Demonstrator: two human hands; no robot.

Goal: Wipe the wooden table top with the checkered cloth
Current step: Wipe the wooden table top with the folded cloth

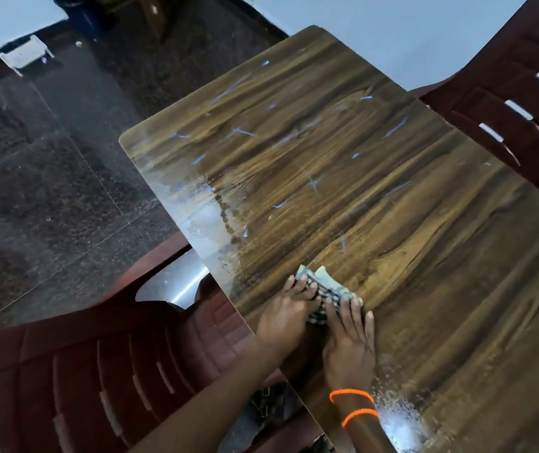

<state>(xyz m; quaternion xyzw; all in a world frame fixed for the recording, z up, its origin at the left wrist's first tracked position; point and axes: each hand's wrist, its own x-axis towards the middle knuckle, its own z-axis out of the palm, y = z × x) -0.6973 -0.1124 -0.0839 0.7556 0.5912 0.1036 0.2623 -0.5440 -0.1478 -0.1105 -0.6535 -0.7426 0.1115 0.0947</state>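
both hands flat on checkered cloth (325, 294) at 6 o'clock of wooden table top (376, 178), left hand (286, 313) fingers straight, close together, right hand (348, 341) fingers straight, slightly spread, maroon chair (520, 103) at 2 o'clock

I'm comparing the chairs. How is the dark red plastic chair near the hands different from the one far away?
The near dark red plastic chair sits at the table's left edge, beside the left hand; the far dark red plastic chair stands past the table's opposite side. Both have slotted backs.
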